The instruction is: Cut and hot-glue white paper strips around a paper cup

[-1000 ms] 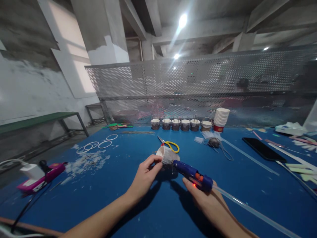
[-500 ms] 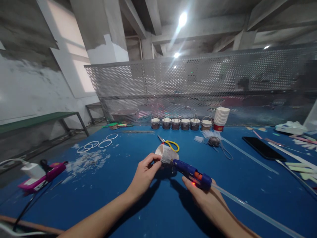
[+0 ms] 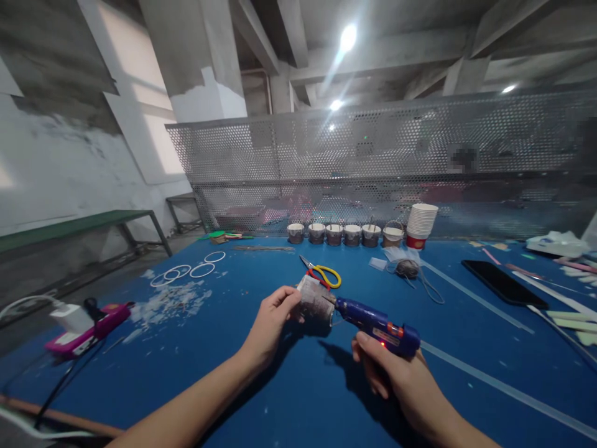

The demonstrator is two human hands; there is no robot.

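Observation:
Between thumb and fingers, my left hand [image 3: 275, 314] grips a paper cup [image 3: 316, 300] with a greyish-brown wrapped side, tilted over above the table. My right hand [image 3: 396, 367] is wrapped round a blue hot glue gun [image 3: 373, 320], whose small red light glows and whose clear glue stick [image 3: 489, 376] trails out to the right. The gun's nozzle points left, at or very close to the cup's side; whether it touches I cannot tell. Just behind the cup lies a pair of scissors [image 3: 326, 275] with yellow and red handles.
Several wrapped cups [image 3: 334, 235] stand in a row at the back beside a stack of paper cups [image 3: 422, 221]. A ball of twine [image 3: 407, 269] and a black phone [image 3: 504, 283] lie right. White rings [image 3: 202, 270] and a pink power strip [image 3: 93, 330] are left.
The cup has turned in my left hand, so its wrapped side now faces up. My right hand has moved slightly right with the glue gun, and the view has shifted a little.

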